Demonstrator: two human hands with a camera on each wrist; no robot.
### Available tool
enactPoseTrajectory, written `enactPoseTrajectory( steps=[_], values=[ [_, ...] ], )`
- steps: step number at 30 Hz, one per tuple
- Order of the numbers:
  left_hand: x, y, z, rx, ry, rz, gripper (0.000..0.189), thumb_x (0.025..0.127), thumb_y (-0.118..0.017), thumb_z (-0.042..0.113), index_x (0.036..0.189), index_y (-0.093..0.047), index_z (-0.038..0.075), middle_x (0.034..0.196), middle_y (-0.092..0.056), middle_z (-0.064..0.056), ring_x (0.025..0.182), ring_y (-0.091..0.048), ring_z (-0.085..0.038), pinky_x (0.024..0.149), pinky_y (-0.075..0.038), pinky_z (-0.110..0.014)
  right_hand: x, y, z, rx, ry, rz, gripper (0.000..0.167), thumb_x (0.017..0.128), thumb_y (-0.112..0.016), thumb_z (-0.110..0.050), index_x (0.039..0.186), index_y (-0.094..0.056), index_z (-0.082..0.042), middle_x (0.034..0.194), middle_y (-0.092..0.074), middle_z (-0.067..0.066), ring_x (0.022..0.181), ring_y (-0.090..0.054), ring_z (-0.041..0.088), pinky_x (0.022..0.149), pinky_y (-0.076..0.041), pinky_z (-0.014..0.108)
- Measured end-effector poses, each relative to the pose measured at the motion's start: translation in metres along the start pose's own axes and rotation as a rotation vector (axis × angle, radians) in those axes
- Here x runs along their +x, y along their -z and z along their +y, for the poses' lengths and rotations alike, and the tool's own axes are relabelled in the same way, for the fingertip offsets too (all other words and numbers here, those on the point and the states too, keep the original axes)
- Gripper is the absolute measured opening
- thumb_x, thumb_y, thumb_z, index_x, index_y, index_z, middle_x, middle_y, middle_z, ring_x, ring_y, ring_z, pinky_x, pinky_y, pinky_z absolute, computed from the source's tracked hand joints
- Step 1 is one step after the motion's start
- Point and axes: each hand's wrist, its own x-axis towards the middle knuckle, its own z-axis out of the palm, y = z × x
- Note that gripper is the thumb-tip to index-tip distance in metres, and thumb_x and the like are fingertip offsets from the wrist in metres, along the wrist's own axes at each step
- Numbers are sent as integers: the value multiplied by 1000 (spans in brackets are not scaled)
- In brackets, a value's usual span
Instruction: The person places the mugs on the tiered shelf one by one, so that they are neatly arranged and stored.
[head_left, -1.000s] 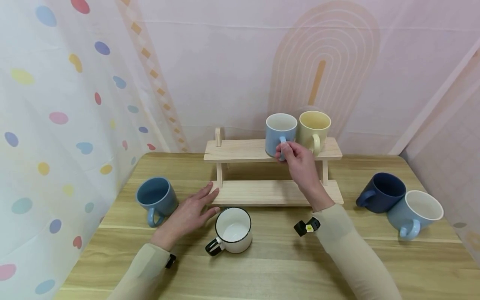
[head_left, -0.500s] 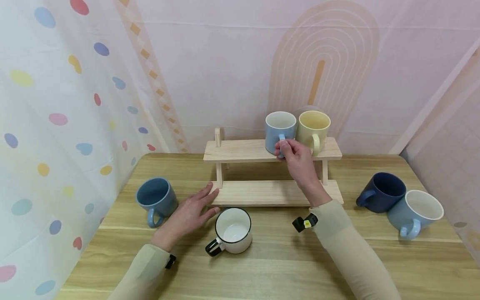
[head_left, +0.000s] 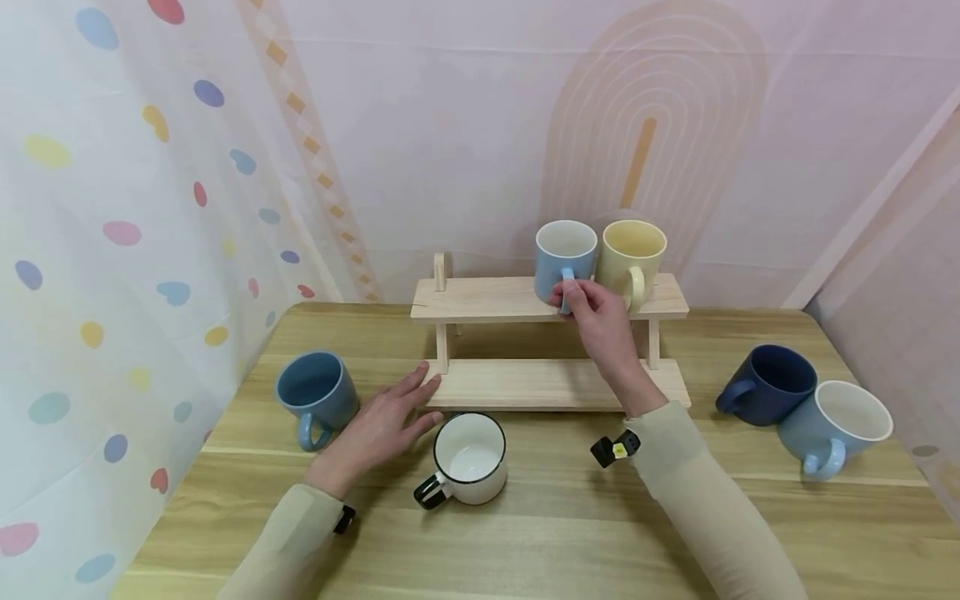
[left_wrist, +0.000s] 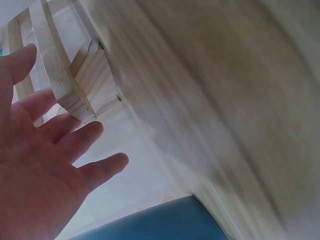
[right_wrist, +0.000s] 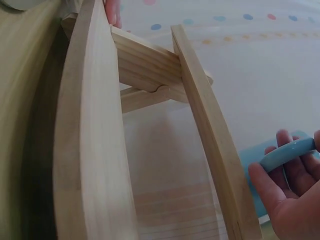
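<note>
Here, only the right hand (head_left: 597, 325) holds the light-blue mug (head_left: 551, 265).

Light blue mug (head_left: 557, 265), white inside, is upright at the top board of a pale two-tier wooden shelf (head_left: 480, 298), toward its right end and right beside a yellow mug (head_left: 618, 265). Handle faces front, pinched by the right hand (head_left: 602, 327), while the left hand's (head_left: 381, 432) fingertips are at the shelf's lower left end.
</note>
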Motion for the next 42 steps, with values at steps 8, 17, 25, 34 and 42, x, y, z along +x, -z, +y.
enactPoseTrajectory(
  steps=[8, 17, 25, 34, 42],
  values=[
    [3, -1, 2, -21, -6, -3, 64, 104, -63, 40, 158, -43, 10, 167, -29, -17, 141, -47, -45, 111, -40, -63, -21, 10, 3, -47, 23, 71, 39, 109, -56, -26, 133, -61, 4, 130, -64, 19, 120, -62, 25, 105, -52, 39],
    [6, -3, 1, -26, -2, -15, 64, 105, -61, 42, 159, -43, 12, 168, -27, -15, 140, -47, -47, 111, -41, -63, -55, 26, 5, -144, 57, 46, 39, 110, -53, -24, 140, -58, 0, 140, -61, 17, 134, -56, 30, 112, -45, 46],
    [5, -1, 0, -37, 14, -26, 65, 105, -60, 44, 159, -43, 13, 168, -28, -15, 139, -47, -48, 110, -41, -64, -85, 48, 16, -346, 114, -59, 39, 109, -56, -21, 144, -60, -4, 149, -58, 12, 136, -55, 31, 113, -43, 49],
    [5, -1, -3, -85, 8, -24, 64, 105, -60, 46, 158, -45, 13, 167, -29, -15, 140, -46, -47, 110, -41, -63, -98, 92, 32, -638, 111, -237, 48, 109, -55, -32, 151, -54, -8, 159, -47, 11, 148, -40, 37, 111, -39, 64],
    [6, -1, -2, -141, 6, -10, 62, 106, -57, 45, 155, -49, 8, 166, -30, -17, 144, -43, -44, 113, -39, -62, -103, 120, 41, -858, 93, -377, 63, 105, -60, -40, 152, -49, 1, 163, -38, 20, 151, -30, 44, 116, -30, 66]
  ],
)
